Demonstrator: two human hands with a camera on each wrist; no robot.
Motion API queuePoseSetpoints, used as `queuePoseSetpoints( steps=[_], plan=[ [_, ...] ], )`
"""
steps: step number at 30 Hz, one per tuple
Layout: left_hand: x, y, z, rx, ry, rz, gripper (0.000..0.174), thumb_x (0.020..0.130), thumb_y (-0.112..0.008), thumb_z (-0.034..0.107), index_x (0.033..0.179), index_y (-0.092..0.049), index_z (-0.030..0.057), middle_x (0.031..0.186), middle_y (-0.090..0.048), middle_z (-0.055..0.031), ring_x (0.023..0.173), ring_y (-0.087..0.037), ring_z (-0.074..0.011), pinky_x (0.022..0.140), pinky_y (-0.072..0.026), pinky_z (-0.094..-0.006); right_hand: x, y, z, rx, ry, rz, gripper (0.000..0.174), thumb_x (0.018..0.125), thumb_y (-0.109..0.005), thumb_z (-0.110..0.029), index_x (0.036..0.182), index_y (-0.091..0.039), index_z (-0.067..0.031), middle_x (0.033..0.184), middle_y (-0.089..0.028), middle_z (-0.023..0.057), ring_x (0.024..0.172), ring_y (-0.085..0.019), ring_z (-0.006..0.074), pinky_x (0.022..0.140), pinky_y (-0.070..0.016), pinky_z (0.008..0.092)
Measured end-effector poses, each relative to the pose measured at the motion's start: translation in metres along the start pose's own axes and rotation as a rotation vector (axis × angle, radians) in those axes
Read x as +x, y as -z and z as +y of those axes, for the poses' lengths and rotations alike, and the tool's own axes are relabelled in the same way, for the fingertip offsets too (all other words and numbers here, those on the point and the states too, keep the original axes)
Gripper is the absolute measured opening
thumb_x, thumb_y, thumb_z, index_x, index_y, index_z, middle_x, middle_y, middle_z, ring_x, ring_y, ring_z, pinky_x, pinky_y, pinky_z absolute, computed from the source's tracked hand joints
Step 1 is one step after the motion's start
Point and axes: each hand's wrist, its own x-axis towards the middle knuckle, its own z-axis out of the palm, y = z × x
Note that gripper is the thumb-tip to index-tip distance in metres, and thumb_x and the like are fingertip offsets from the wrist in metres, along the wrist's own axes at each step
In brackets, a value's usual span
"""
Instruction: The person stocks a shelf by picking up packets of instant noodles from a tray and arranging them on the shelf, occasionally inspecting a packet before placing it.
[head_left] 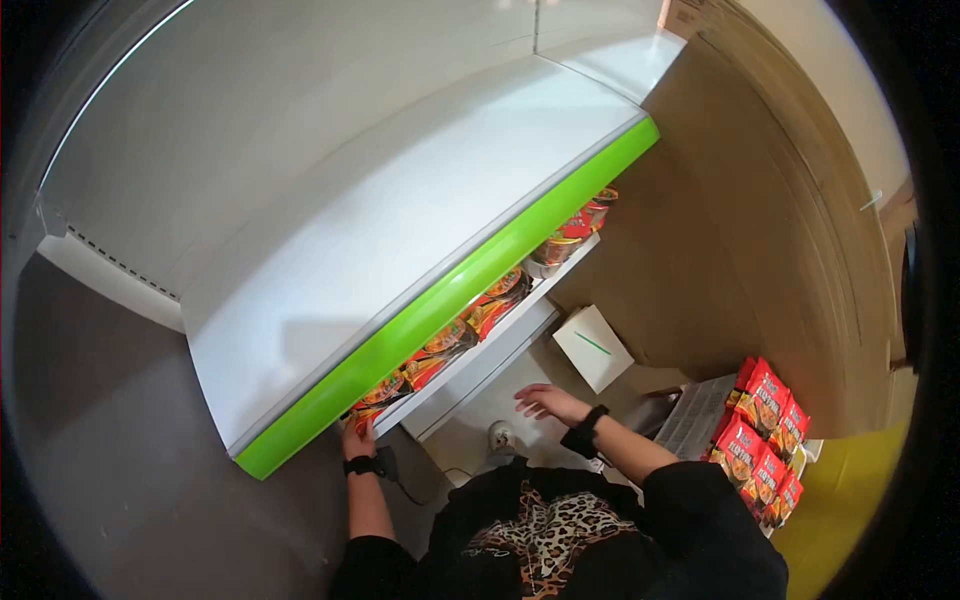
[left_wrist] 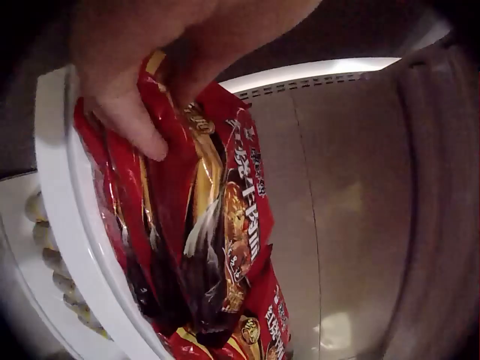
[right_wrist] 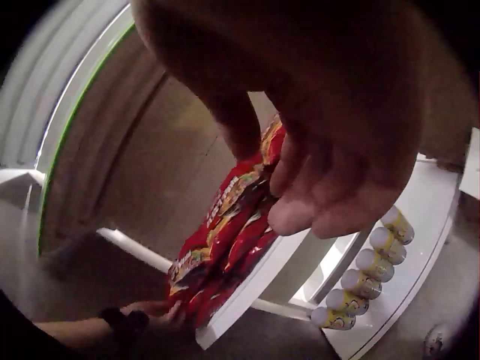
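Observation:
At the left end of the lower shelf (head_left: 470, 370), my left hand (head_left: 358, 440) grips the top edge of a red instant noodle packet (left_wrist: 169, 184). In the left wrist view the thumb lies along its face and the other fingers go behind it. More red packets (head_left: 440, 350) stand in a row along that shelf, partly hidden beneath the green-edged upper shelf (head_left: 440, 300). My right hand (head_left: 552, 402) hangs in the air in front of the shelf, fingers loosely bent and holding nothing. In the right wrist view it overlaps the packet row (right_wrist: 225, 232).
Red-labelled tubs (head_left: 575, 235) stand at the shelf's right end. Several yellow-and-white containers (right_wrist: 367, 274) line a lower level. A white box (head_left: 593, 348) lies on the floor. At the right, a grey crate (head_left: 695, 415) stands beside stacked red packets (head_left: 765, 440), below a large brown panel (head_left: 730, 230).

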Motion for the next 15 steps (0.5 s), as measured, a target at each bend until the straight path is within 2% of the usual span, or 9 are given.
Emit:
queuePoseSetpoints(
  steps=[2, 3, 5, 8, 9, 11, 13, 14, 15],
  plan=[
    [0.001, -0.001, 0.0, 0.219, -0.093, 0.005, 0.035, 0.076, -0.053, 0.003, 0.109, -0.044, -0.0027, 0.102, -0.048, -0.0125, 0.086, -0.051, -0.0185, 0.075, -0.0443, -0.0239, -0.022, 0.013, 0.01, 0.198, -0.006, 0.125, 0.027, 0.081, -0.042, -0.023, 0.101, -0.052, -0.0081, 0.089, -0.056, 0.0026, 0.073, -0.051, 0.0098, 0.066, -0.0411, 0.0245],
    [-0.001, -0.003, 0.004, 0.226, -0.097, -0.011, 0.035, 0.076, -0.053, 0.003, 0.109, -0.044, -0.0027, 0.102, -0.048, -0.0125, 0.086, -0.051, -0.0185, 0.075, -0.0443, -0.0239, -0.03, 0.022, 0.019, 0.211, 0.001, 0.135, 0.027, 0.081, -0.042, -0.023, 0.101, -0.052, -0.0081, 0.089, -0.056, 0.0026, 0.073, -0.051, 0.0098, 0.066, -0.0411, 0.0245],
    [-0.008, -0.004, 0.014, 0.946, -0.393, -0.029, 0.03, 0.078, -0.051, 0.006, 0.107, -0.046, -0.0014, 0.101, -0.048, -0.0111, 0.09, -0.049, -0.0182, 0.075, -0.0446, -0.0239, -0.045, 0.035, 0.035, 0.325, 0.046, 0.213, 0.026, 0.084, -0.041, -0.021, 0.102, -0.048, -0.0044, 0.088, -0.057, 0.0051, 0.071, -0.053, 0.0092, 0.064, -0.0427, 0.0219],
    [-0.024, -0.015, 0.034, 1.016, -0.439, -0.045, 0.026, 0.082, -0.045, 0.01, 0.106, -0.048, 0.0009, 0.101, -0.049, -0.0088, 0.095, -0.046, -0.019, 0.076, -0.0441, -0.0256, -0.065, 0.044, 0.052, 0.413, 0.063, 0.318, 0.024, 0.084, -0.04, -0.021, 0.101, -0.049, -0.0056, 0.088, -0.057, 0.0047, 0.071, -0.053, 0.0093, 0.065, -0.0426, 0.0213],
    [0.005, 0.005, -0.008, 0.233, -0.146, 0.016, 0.031, 0.082, -0.046, 0.025, 0.104, -0.049, 0.004, 0.098, -0.049, -0.0065, 0.095, -0.045, -0.019, 0.074, -0.0436, -0.0272, -0.071, 0.046, 0.056, 0.431, 0.07, 0.341, 0.024, 0.084, -0.04, -0.021, 0.101, -0.049, -0.0056, 0.088, -0.057, 0.0047, 0.071, -0.053, 0.0093, 0.065, -0.0426, 0.0213],
    [-0.015, -0.028, 0.027, -0.456, 0.412, 0.31, 0.041, 0.077, -0.048, 0.038, 0.102, -0.048, 0.0053, 0.096, -0.049, -0.0058, 0.089, -0.045, -0.018, 0.066, -0.0436, -0.0273, -0.083, 0.046, 0.063, 0.462, 0.103, 0.398, 0.023, 0.084, -0.039, -0.021, 0.1, -0.05, -0.0068, 0.088, -0.057, 0.004, 0.072, -0.053, 0.0097, 0.065, -0.0422, 0.0215],
    [-0.02, -0.03, 0.018, -0.212, 0.414, 0.412, 0.046, 0.073, -0.048, 0.047, 0.098, -0.048, 0.0079, 0.089, -0.049, -0.005, 0.078, -0.046, -0.0165, 0.059, -0.0425, -0.0266, -0.092, 0.048, 0.07, 0.496, 0.123, 0.451, 0.023, 0.084, -0.039, -0.021, 0.099, -0.05, -0.0074, 0.089, -0.057, 0.0035, 0.073, -0.053, 0.0097, 0.066, -0.042, 0.0219],
    [-0.02, -0.039, 0.012, -0.188, 0.425, 0.376, 0.046, 0.073, -0.048, 0.047, 0.098, -0.048, 0.0079, 0.089, -0.049, -0.005, 0.078, -0.046, -0.0165, 0.059, -0.0425, -0.0266, -0.097, 0.048, 0.074, 0.511, 0.135, 0.467, 0.023, 0.084, -0.038, -0.021, 0.099, -0.05, -0.0079, 0.089, -0.057, 0.003, 0.073, -0.053, 0.0096, 0.066, -0.0418, 0.0223],
    [-0.032, -0.05, 0.016, -0.185, 0.478, 0.483, 0.044, 0.074, -0.047, 0.046, 0.097, -0.049, 0.0093, 0.086, -0.049, -0.0051, 0.074, -0.046, -0.0167, 0.057, -0.0424, -0.0278, -0.102, 0.048, 0.076, 0.537, 0.14, 0.503, 0.023, 0.084, -0.038, -0.021, 0.099, -0.05, -0.0079, 0.089, -0.057, 0.003, 0.073, -0.053, 0.0096, 0.066, -0.0418, 0.0223]
  ],
)
